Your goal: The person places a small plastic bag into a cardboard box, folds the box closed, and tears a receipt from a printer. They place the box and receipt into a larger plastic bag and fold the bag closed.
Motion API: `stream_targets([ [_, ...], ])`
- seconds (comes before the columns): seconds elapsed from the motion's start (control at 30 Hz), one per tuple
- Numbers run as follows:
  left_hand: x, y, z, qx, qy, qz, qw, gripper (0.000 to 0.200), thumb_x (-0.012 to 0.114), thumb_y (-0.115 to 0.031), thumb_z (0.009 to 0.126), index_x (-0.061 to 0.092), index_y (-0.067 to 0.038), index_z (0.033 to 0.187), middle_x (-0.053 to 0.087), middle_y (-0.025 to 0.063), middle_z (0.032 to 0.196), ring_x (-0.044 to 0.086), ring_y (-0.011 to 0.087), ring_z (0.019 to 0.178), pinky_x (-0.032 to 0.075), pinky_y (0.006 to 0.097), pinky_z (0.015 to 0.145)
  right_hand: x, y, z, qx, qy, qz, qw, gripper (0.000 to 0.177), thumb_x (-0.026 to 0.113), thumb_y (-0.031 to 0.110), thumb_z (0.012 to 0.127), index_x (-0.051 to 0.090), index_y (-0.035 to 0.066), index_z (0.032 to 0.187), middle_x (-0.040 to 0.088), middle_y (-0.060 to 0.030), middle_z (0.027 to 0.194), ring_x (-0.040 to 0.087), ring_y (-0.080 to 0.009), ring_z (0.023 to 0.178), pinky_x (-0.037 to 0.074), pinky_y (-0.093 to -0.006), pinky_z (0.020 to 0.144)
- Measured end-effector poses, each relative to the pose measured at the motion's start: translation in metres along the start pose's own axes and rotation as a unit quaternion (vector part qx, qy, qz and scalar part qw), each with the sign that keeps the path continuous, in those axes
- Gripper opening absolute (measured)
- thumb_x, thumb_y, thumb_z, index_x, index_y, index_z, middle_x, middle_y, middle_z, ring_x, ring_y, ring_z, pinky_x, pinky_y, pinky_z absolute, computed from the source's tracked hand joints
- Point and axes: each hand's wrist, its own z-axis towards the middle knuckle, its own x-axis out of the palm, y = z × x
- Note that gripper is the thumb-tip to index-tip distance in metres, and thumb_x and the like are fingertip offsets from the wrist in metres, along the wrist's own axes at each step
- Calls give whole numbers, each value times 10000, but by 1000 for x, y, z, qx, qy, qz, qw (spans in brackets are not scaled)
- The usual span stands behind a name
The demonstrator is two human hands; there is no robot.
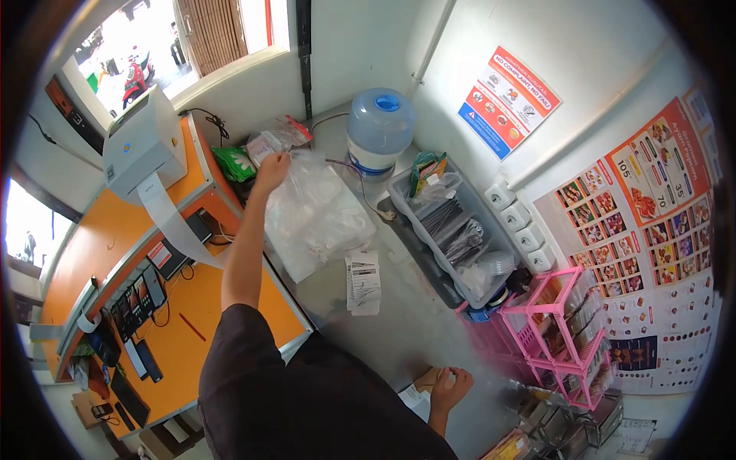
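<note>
Left hand (272,170): fingers pinched translucent white plastic bags (318,211).
Right hand (451,389): fingers curled beside brown paper piece (426,378); grip, I couldn't tell.
Grey worktop (410,307): carried printed white slips (363,282).

A grey table (410,322) carries plastic bags (326,211), receipts (363,284) just beside them, a water jug (381,126) in the corner and a grey bin (423,249). On the orange desk (172,383) lies a red stick (192,326).
</note>
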Motion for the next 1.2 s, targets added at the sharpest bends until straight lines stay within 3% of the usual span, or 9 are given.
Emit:
stream_targets([
  [0.27,-111,-215,-71,-43,112,-405,906,305,493,-248,1095,688,-17,1136,732,52,1047,682,150,825,559,286,774,25,71,41,84,95,283,951,170,672,143,992,715,-21,1017,698,-93,871,645,-190,780,516,-318,744],
  [0.37,-109,-267,-114,-78,59,-457,884,351,496,-240,1090,653,-5,1299,734,57,1109,683,137,972,564,281,858,64,117,61,188,269,511,795,335,639,242,1041,698,-18,1243,736,-77,1031,700,-214,963,533,-328,877],
  [0.43,-94,-277,-138,-91,101,-542,829,366,485,-241,1093,639,-4,1325,730,59,1108,680,134,974,563,287,856,86,149,78,226,367,675,600,570,703,256,996,540,3,1480,632,-102,1432,617,-200,1258,484,-323,971],
  [0.57,-70,-265,-178,-131,161,-516,831,377,464,-274,1102,645,-3,1292,728,64,993,678,140,756,583,291,679,109,196,92,121,385,764,504,788,636,288,1034,215,38,1651,315,-113,1672,384,-212,1481,417,-375,1103],
  [0.67,-32,-198,-168,-169,537,-740,369,356,453,-301,1113,662,-27,1202,711,66,856,562,124,473,506,267,437,86,212,110,86,308,775,545,775,653,268,1020,262,14,1639,365,-117,1655,429,-220,1448,425,-377,1110],
  [0.77,-9,-144,-174,-288,464,-720,429,349,435,-335,1124,636,-52,1162,685,64,758,402,98,317,352,242,284,72,200,129,136,260,792,536,660,693,227,993,433,-19,1547,548,-113,1489,542,-208,1330,446,-356,1088],
  [0.9,-26,-194,-214,-330,328,-514,720,263,440,-351,1128,565,-124,1170,762,159,1058,400,67,327,276,202,267,46,162,118,237,232,779,532,377,720,261,995,677,-13,1250,728,-84,1152,674,-161,1079,508,-295,961],
  [1.07,-1,-151,-233,-233,416,-377,794,216,455,-322,1125,507,-166,985,752,178,1194,329,58,316,239,229,281,34,127,76,319,140,664,662,299,744,361,988,672,95,871,624,21,673,417,-50,456,262,-248,402],
  [1.2,24,-160,-256,-182,439,-200,857,220,492,-322,1106,592,-139,1038,771,104,1044,380,30,414,289,207,361,5,115,39,459,100,587,660,305,769,384,974,670,122,853,520,62,620,395,-44,445,264,-253,397],
])
